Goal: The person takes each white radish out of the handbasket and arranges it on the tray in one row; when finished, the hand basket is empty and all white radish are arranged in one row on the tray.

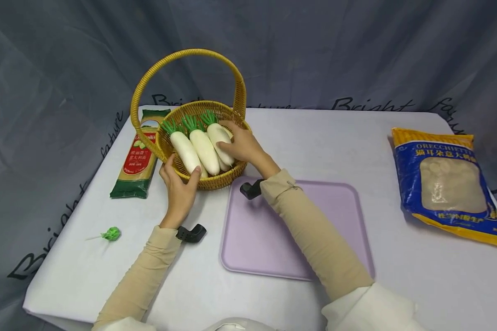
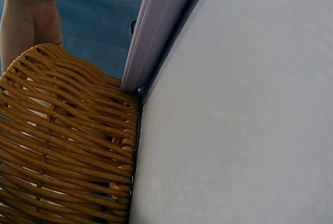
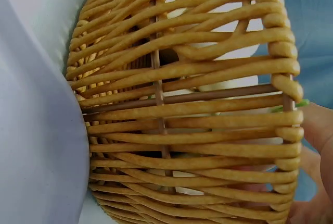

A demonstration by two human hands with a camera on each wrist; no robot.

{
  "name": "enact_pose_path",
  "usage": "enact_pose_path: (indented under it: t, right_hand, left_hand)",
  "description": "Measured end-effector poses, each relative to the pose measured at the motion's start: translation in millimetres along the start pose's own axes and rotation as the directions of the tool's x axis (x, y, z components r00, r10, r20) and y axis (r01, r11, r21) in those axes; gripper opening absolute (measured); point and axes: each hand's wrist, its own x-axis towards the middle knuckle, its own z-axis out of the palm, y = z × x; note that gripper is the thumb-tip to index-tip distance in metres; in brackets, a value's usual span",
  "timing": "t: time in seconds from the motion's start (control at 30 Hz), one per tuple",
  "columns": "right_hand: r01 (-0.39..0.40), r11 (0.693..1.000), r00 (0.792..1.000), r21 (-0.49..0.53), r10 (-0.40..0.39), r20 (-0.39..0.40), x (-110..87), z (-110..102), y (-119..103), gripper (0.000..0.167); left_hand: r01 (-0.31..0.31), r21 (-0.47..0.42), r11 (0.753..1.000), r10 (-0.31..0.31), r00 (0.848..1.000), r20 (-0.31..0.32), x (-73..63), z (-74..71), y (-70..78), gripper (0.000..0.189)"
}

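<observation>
A yellow wicker basket [image 1: 215, 184] with a tall hoop handle holds white radishes with green tops, lying side by side. My right hand [image 1: 245, 146] reaches over the basket's right rim and holds the rightmost radish [image 1: 217, 135], thumb on its near side. The middle radish [image 1: 205, 151] and left radish [image 1: 185, 149] lie next to it. At the front left rim, my left hand [image 1: 179, 191] touches the basket, thumb spread from its fingers near the left radish's lower end. In both wrist views the woven wall [image 2: 67, 140] hides most of the contents.
A lilac tray [image 1: 265, 248] lies right of the basket, under my right forearm. A red and green pasta packet [image 1: 136, 161] lies left of the basket. A green lollipop [image 1: 112, 233] is nearer the left edge. A blue and yellow orecchiette bag [image 1: 449, 184] lies far right.
</observation>
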Motion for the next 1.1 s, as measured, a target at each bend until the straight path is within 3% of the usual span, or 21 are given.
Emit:
enact_pose_path:
  t: [0.33, 0.63, 0.77, 0.97, 1.1]
  right_hand:
    - [-0.060, 0.968, 0.993, 0.244, 0.035, 0.109, -1.5, -6, 1, 0.045]
    - [-0.146, 0.885, 0.978, 0.443, 0.063, 0.196, -6.6, -22, 2, 0.036]
    - [-0.177, 0.854, 0.971, 0.489, 0.069, 0.230, -3.8, -24, 9, 0.034]
    - [-0.181, 0.840, 0.971, 0.512, 0.069, 0.230, -2.1, -23, 15, 0.034]
    - [-0.183, 0.799, 0.971, 0.573, 0.056, 0.231, -1.8, -24, 18, 0.034]
  left_hand:
    - [-0.001, -0.019, 1.000, 0.001, 1.000, -0.013, -1.5, 1.2, -1.5, 0.073]
    - [0.004, -0.026, 1.000, -0.004, 1.000, -0.012, -2.4, 2.0, -0.8, 0.070]
    - [0.010, -0.029, 1.000, -0.010, 1.000, -0.011, -4.0, 2.1, -1.4, 0.069]
    - [0.009, -0.037, 0.999, -0.009, 1.000, -0.014, -3.6, 3.4, -2.4, 0.068]
    - [0.003, -0.038, 0.999, -0.004, 1.000, -0.021, -2.5, 3.8, -3.0, 0.067]
